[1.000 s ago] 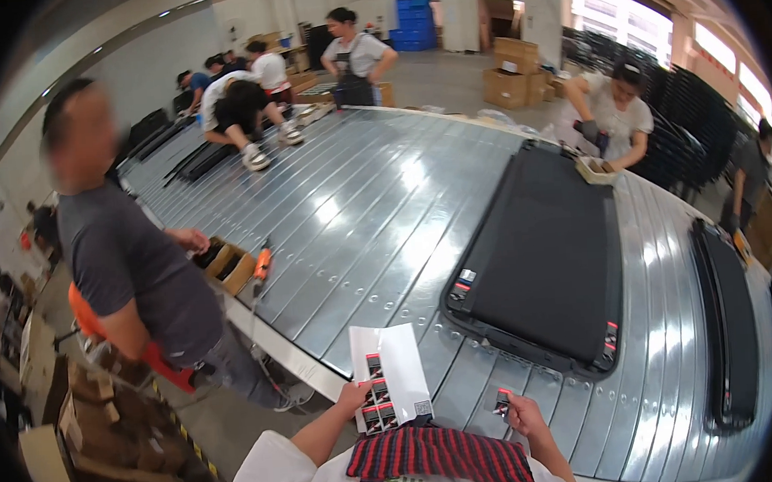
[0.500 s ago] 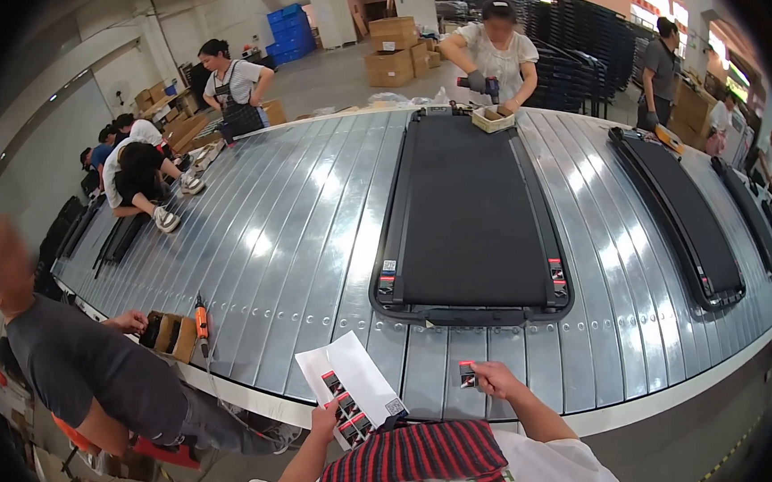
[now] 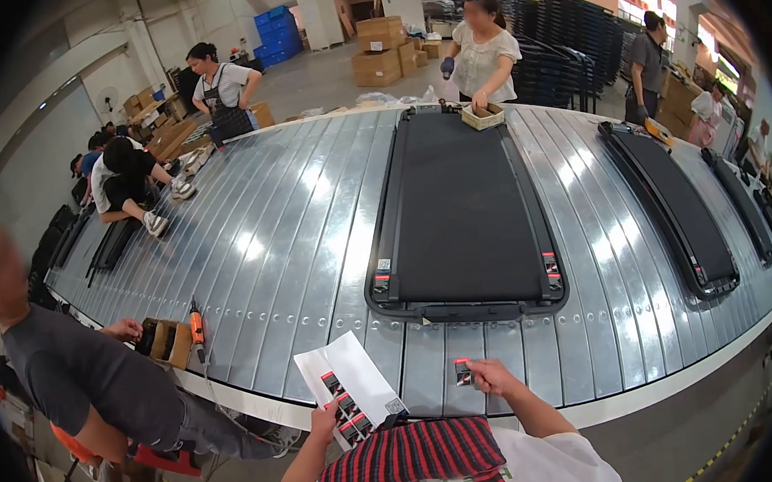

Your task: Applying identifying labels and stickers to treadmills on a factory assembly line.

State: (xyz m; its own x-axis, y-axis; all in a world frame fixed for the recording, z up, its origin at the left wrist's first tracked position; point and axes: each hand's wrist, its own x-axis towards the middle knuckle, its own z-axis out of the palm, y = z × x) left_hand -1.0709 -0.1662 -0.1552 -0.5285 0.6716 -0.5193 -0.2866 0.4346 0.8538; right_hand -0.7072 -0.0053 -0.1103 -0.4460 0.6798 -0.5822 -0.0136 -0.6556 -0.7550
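Observation:
My left hand [image 3: 326, 421] is closed on a white label sheet [image 3: 355, 363] that carries several small black and red stickers and a square code. A single black and red sticker [image 3: 463, 372] is pinched between the fingers of my right hand [image 3: 496, 377], just above the table's near edge. Farther in lies a long black treadmill-like deck [image 3: 459, 200] with a dark frame. Its near corners bear similar stickers, at the left corner [image 3: 381, 279] and the right corner [image 3: 551, 267]. Neither hand touches the deck.
The slatted metal table [image 3: 304, 220] curves around me. A small basket [image 3: 483, 118] sits at the deck's far end, by a co-worker [image 3: 487, 55] with a power tool. More decks [image 3: 675, 212] lie right. At left, another person [image 3: 82, 370] stands near a cardboard box [image 3: 169, 341] and orange screwdriver [image 3: 197, 326].
My right hand has shifted very slightly left with the sticker. Across the table, the co-worker has straightened up, drawn the power tool away to the left and put a hand at the basket.

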